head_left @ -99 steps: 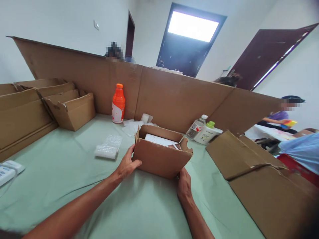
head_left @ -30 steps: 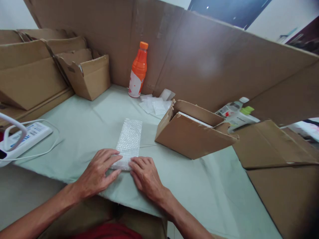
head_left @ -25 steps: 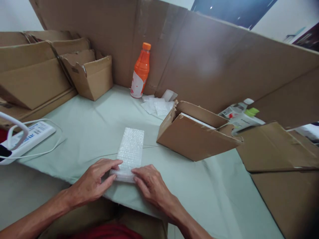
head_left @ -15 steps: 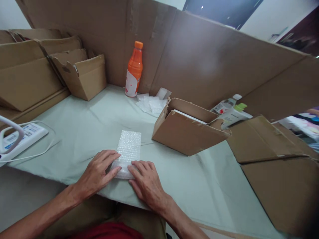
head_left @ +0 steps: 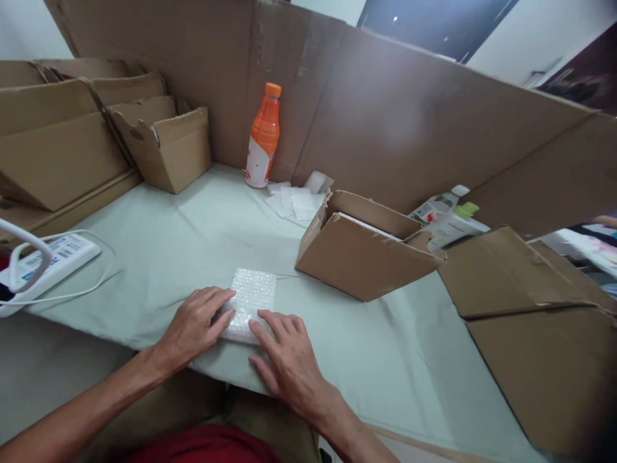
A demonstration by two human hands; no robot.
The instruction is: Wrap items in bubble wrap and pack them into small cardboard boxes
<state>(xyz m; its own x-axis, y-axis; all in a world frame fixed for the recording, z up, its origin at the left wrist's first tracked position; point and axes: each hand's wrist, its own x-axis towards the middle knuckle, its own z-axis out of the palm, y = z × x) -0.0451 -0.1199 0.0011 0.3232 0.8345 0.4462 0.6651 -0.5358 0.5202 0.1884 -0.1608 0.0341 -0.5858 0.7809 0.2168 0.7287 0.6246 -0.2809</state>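
A strip of clear bubble wrap (head_left: 253,296) lies on the pale green tablecloth (head_left: 183,244) near the table's front edge, its near end rolled up. My left hand (head_left: 195,325) presses that rolled end from the left, fingers over it. From the right, my right hand (head_left: 284,357) rests its fingertips on the same roll. An open cardboard box (head_left: 361,247) with a white flat item inside stands just right of the wrap.
Tall cardboard sheets wall the table's back and right. An orange bottle (head_left: 263,138) stands at the back, small bubble wrap pieces (head_left: 294,199) beside it. Open cardboard boxes (head_left: 164,145) are stacked left, a white power strip (head_left: 45,263) at the left edge, bottles (head_left: 446,215) right.
Both hands left the cardboard box and came to the bubble wrap. Over the last second they have rolled its near end forward, so the flat part of the strip is shorter.
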